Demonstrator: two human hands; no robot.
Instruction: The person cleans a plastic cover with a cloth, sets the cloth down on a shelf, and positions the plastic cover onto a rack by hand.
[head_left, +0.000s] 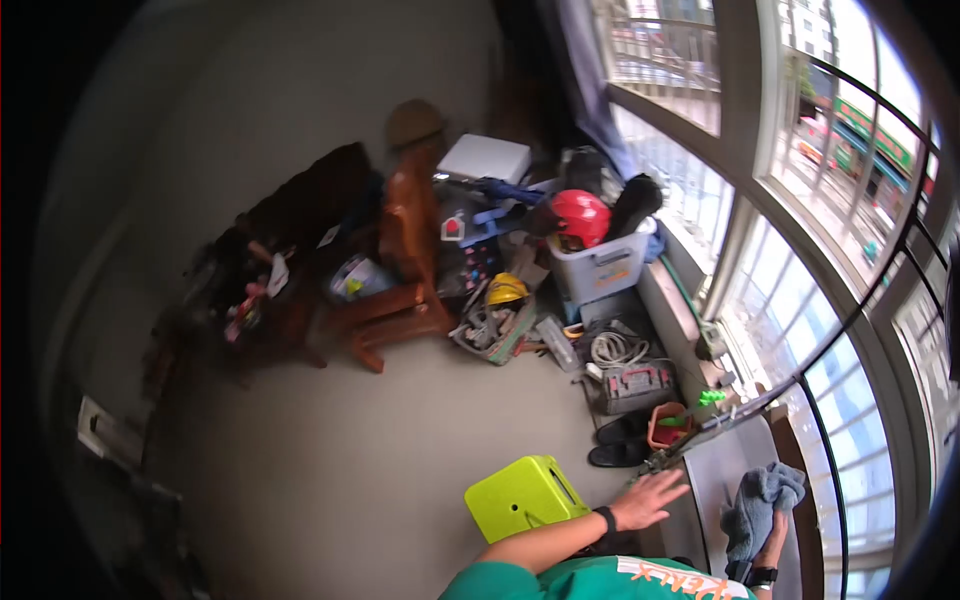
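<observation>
Floor (pixel 330 450) extended from lower left to a lime-green stool (pixel 518 490) at lower centre. Left hand (pixel 650 498), fingers spread, was near the pale panel's (pixel 715 475) left edge. Lower right, right hand (pixel 775 540) gripped grey cloth (pixel 758 503).

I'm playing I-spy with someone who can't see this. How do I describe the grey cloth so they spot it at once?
Find the big window on the picture's right, then go down to the pale, flat surface. There the right hand holds the grey cloth, which is crumpled and soft-looking, unlike that smooth surface.
</observation>
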